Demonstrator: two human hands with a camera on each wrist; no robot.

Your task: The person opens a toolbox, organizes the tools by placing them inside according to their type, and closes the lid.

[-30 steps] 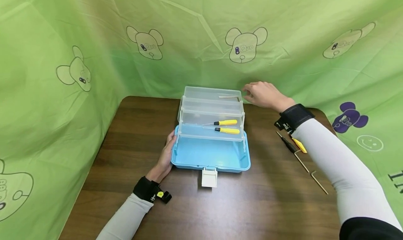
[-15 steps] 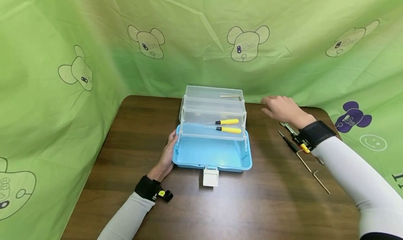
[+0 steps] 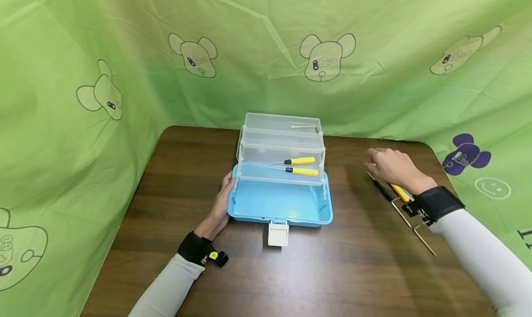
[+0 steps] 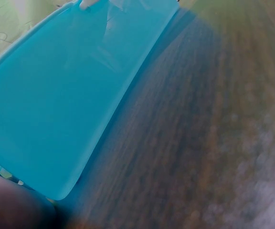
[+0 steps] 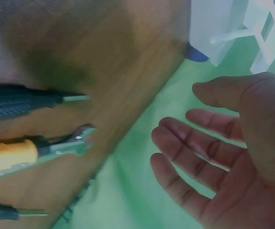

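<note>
My left hand (image 3: 220, 204) lies along the left side of a light blue toolbox (image 3: 276, 206), its fingers against the wall near the rim. In the left wrist view, the box's blue wall (image 4: 70, 105) fills the left half. My right hand (image 3: 395, 167) hovers over tools at the table's right, fingers loosely bent and nothing in them. By it lie a black-handled screwdriver (image 3: 383, 190) and a yellow-handled tool (image 3: 401, 193), whose metal head (image 5: 82, 137) shows in the right wrist view. That view also has another dark-handled, thin-shafted tool (image 5: 4, 210).
Clear trays (image 3: 282, 139) rise in steps from the toolbox. Two yellow screwdrivers (image 3: 302, 171) lie in the lower tray, a hex key (image 3: 305, 127) in the top one. Two more hex keys, one L-shaped key (image 3: 425, 241) nearest, rest on the brown table (image 3: 332, 271). Green cloth (image 3: 257, 53) hangs behind.
My right hand has moved from beside the top tray rightward and toward me, over the loose tools. The left hand and toolbox stay in place.
</note>
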